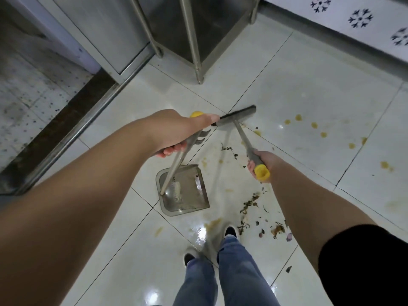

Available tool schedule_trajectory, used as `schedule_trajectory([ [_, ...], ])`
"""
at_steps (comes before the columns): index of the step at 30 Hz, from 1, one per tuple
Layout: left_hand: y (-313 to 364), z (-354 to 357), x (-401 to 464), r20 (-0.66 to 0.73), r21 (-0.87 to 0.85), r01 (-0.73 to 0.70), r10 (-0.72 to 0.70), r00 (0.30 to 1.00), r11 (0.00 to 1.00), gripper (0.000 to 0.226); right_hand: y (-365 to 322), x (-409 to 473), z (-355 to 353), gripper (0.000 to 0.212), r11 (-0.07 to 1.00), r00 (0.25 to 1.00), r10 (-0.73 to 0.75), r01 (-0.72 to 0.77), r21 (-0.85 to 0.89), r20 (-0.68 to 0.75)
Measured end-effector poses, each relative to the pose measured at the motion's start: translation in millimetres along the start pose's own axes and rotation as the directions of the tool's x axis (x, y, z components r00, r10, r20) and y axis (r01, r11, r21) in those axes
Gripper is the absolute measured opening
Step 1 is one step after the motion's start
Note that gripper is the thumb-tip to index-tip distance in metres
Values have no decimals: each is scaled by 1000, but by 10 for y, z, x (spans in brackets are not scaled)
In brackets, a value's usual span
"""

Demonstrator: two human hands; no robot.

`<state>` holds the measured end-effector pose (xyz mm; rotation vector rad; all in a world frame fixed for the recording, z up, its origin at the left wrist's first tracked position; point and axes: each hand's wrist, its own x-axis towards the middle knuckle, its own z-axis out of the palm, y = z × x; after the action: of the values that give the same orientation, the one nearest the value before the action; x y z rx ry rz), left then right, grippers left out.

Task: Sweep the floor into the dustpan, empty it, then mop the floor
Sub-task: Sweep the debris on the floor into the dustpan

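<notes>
My left hand (176,133) grips the long metal handle of a grey dustpan (187,202), whose pan rests on the white tiled floor (309,96) just ahead of my feet and holds a little debris. My right hand (263,164) grips the yellow-capped handle of a broom; its dark brush head (237,114) touches the floor beyond the dustpan. Scattered leafy debris (250,204) lies on the tiles to the right of the dustpan, near my right shoe. Yellowish stains (313,125) dot the floor further right.
Legs of a stainless steel table (194,45) stand on the floor at the top centre. A metal door threshold (72,129) runs diagonally on the left. A patterned tile wall (364,21) borders the floor at top right. My shoes (231,231) stand below the dustpan.
</notes>
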<state>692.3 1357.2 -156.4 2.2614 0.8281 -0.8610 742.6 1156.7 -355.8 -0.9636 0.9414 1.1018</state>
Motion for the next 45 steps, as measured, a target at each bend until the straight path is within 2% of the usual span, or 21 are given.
schedule_trajectory([
  [5, -21, 14, -73, 21, -45, -42, 43, 999, 998, 65, 501, -349, -482, 25, 998, 997, 44, -42, 38, -62],
  [10, -11, 56, -138, 63, -68, -106, 110, 992, 992, 60, 1072, -765, -968, 36, 987, 975, 104, -126, -99, -196],
  [13, 14, 115, -182, 82, -72, -123, 129, 988, 990, 60, 1299, -955, -1073, 40, 981, 966, 168, -185, -67, -197],
  [17, -61, 204, -231, 48, -79, -144, 148, 988, 986, 59, 1349, -1165, -1078, 33, 992, 981, 113, -120, -40, -156],
  [22, -185, 161, -243, -3, -52, -105, 105, 994, 993, 62, 1220, -1279, -923, 28, 998, 991, 40, -46, -44, -130],
  [25, -230, 115, -221, -5, -43, -90, 90, 996, 995, 62, 1019, -1171, -695, 23, 1000, 996, -19, 19, 4, -82],
  [29, -244, 105, -179, -25, -39, -77, 76, 997, 996, 64, 700, -795, -298, 23, 988, 988, -122, 131, 88, -100],
  [33, -220, 159, -178, -14, -10, -112, 111, 994, 994, 74, 561, -495, -220, 18, 967, 992, -81, 102, 231, -102],
  [36, -182, 214, -216, -24, -14, -147, 146, 989, 989, 75, 769, -523, -322, 14, 936, 997, -52, 71, 346, -63],
  [38, -171, 230, -245, -24, -16, -160, 159, 987, 987, 73, 1004, -597, -434, 19, 919, 998, -27, 43, 392, -48],
  [45, -290, 176, -331, -7, -24, -179, 179, 984, 984, 71, 1945, -1056, -1056, 30, 928, 985, 86, -24, 371, -151],
])
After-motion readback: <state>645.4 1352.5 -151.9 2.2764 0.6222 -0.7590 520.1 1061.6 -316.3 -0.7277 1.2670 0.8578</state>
